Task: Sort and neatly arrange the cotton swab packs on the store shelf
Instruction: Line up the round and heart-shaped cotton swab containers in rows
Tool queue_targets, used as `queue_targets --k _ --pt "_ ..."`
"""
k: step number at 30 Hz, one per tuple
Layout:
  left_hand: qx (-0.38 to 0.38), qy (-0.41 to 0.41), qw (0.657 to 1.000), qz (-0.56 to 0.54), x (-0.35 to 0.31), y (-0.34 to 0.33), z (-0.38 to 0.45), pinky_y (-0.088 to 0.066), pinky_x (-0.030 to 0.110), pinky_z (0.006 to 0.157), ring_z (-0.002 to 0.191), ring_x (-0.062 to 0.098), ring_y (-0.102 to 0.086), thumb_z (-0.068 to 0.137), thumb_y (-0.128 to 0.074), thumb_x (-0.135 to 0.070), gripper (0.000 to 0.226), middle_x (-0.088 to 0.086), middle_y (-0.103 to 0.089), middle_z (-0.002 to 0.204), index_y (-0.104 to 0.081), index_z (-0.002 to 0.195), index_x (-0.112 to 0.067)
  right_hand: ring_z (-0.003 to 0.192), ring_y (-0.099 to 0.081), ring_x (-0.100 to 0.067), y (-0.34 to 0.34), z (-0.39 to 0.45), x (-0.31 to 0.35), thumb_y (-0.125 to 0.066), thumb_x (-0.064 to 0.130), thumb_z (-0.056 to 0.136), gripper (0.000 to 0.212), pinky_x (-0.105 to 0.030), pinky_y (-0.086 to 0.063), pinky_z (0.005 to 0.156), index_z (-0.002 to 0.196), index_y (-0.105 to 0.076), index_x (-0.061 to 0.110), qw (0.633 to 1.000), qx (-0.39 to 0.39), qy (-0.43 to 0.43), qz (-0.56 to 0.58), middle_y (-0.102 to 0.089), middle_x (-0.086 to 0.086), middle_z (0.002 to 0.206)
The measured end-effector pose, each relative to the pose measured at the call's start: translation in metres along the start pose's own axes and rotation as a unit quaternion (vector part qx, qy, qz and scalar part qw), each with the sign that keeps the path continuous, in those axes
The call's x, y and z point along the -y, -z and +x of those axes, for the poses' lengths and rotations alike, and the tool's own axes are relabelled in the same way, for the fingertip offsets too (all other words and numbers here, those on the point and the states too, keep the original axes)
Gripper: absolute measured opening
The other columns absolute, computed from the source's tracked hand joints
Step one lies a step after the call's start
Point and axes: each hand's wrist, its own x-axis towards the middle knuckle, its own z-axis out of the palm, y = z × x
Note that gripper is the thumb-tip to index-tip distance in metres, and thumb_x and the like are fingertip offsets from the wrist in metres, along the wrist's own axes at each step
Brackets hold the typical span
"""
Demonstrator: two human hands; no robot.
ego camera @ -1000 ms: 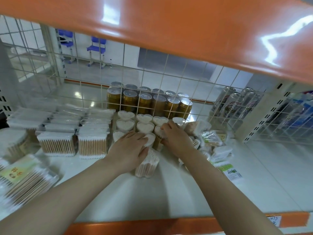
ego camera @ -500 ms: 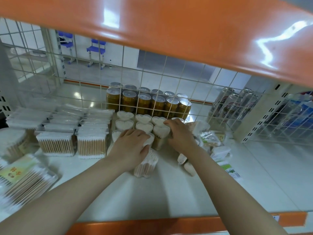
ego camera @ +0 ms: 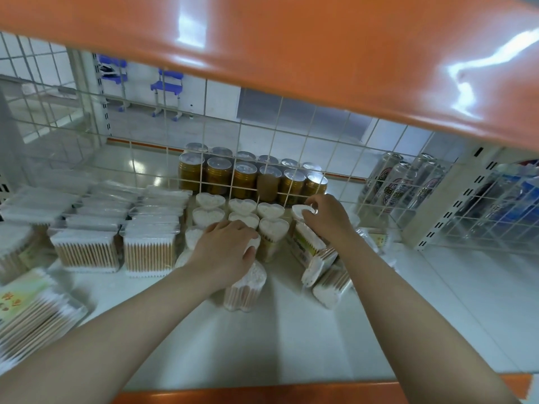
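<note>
Two bare arms reach over a white shelf (ego camera: 262, 339) with an orange front edge. The left hand (ego camera: 224, 252) lies on top of a heart-shaped tub of cotton swabs (ego camera: 254, 243), with its fingers bent over the lid. Just in front of that hand stands another heart tub (ego camera: 246, 290), close to the person.

The right hand (ego camera: 328, 218) pinches the lid of a white tub (ego camera: 300, 212) with its thumb and fingers. This tub sits at the right end of the heart tubs, near the wire wall (ego camera: 204, 135) at the back.

More heart tubs (ego camera: 242, 206) stand in rows between the two hands and the wire wall. They touch each other, side by side.

To the left of them are clear boxes of swabs (ego camera: 150, 252) with wooden sticks, stacked in neat rows. At the far left, flat swab packs (ego camera: 38, 319) lie in a slanting pile, and a round tub (ego camera: 11, 249) stands behind them.

Under the right arm, some swab bags (ego camera: 320, 263) lie tipped over in a messy heap on the shelf.

Behind the wire wall stand gold cans (ego camera: 245, 179) in rows. To the right are tall silver cans (ego camera: 393, 185) with red marks. An orange shelf (ego camera: 291, 39) hangs above everything.
</note>
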Motion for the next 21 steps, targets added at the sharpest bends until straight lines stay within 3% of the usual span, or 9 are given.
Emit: queue_targets --k 5,9,13,17,21 --pt "-0.018 0.004 1.0 0.0 0.0 -0.004 0.002 -0.024 0.024 0.105 0.127 0.01 -0.036 0.096 -0.039 -0.03 0.035 -0.01 -0.043 0.137 -0.045 0.131 -0.029 0.091 -0.06 -0.023 -0.009 0.019 0.002 -0.056 0.033 0.09 0.031 -0.032 -0.047 0.078 0.104 -0.061 0.006 0.999 -0.005 -0.012 -0.037 -0.064 -0.009 0.098" --pt "-0.028 0.005 1.0 -0.004 0.003 -0.004 0.001 -0.023 0.022 0.105 0.127 0.009 -0.036 0.096 -0.039 -0.03 0.035 -0.011 -0.042 0.136 -0.046 0.13 -0.03 0.072 -0.056 -0.021 -0.013 0.024 0.004 -0.054 0.037 0.089 0.031 -0.03 -0.043 0.064 0.08 -0.058 0.008 0.994 0.021 -0.022 -0.103 -0.052 -0.003 0.069" --pt "-0.036 0.007 0.999 -0.008 0.006 -0.004 -0.001 -0.024 0.02 0.102 0.125 0.008 -0.037 0.096 -0.04 -0.028 0.034 -0.012 -0.044 0.134 -0.048 0.129 -0.03 0.072 -0.055 -0.021 -0.018 0.027 0.005 -0.053 0.041 0.088 0.035 -0.029 -0.04 0.061 0.08 -0.058 0.008 0.988 0.044 -0.029 -0.145 -0.056 -0.007 0.081" --pt "-0.041 0.007 0.999 -0.006 0.006 -0.004 -0.001 -0.026 0.02 0.099 0.123 0.008 -0.038 0.096 -0.041 -0.028 0.033 -0.012 -0.045 0.132 -0.049 0.127 -0.029 0.062 -0.046 -0.018 -0.018 0.031 0.005 -0.057 0.041 0.085 0.034 -0.025 -0.033 0.052 0.077 -0.055 0.009 0.991 0.08 -0.047 -0.093 -0.043 -0.009 0.087" --pt "-0.043 0.004 0.999 -0.012 0.006 -0.006 -0.001 -0.027 0.02 0.098 0.122 0.009 -0.039 0.095 -0.041 -0.027 0.032 -0.011 -0.047 0.131 -0.051 0.126 -0.028 0.056 -0.039 -0.014 -0.018 0.03 0.006 -0.059 0.035 0.084 0.028 -0.022 -0.028 0.049 0.076 -0.052 0.01 0.993 0.092 -0.051 -0.056 -0.042 -0.008 0.082"
